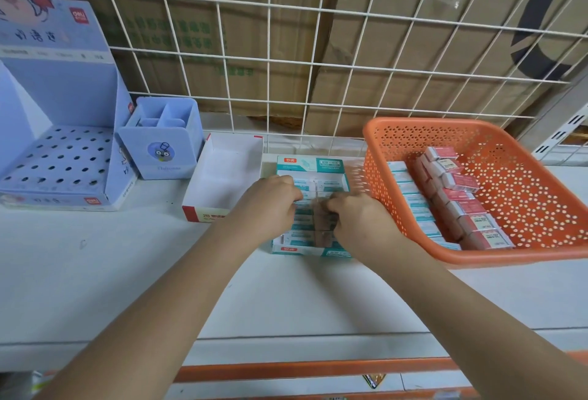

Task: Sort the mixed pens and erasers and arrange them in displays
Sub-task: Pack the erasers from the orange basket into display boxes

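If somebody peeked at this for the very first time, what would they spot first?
Probably the bright orange basket on the right, with rows of red and teal eraser packs inside. Next, the left hand and right hand meeting over the teal eraser box in the middle of the white shelf. At far left stands a lilac display stand dotted with holes.

White counter [111,272]: front strip bare from left edge to right edge, free passage. Back edge closed by white wire grid panel [286,61]. Back-left corner blocked by tall blue cardboard pen display [63,91] and blue plastic pen holder [159,151]. Orange perforated plastic basket [445,124] fills right edge, leaving a narrow slot beside teal-and-white cardboard eraser box [327,164].
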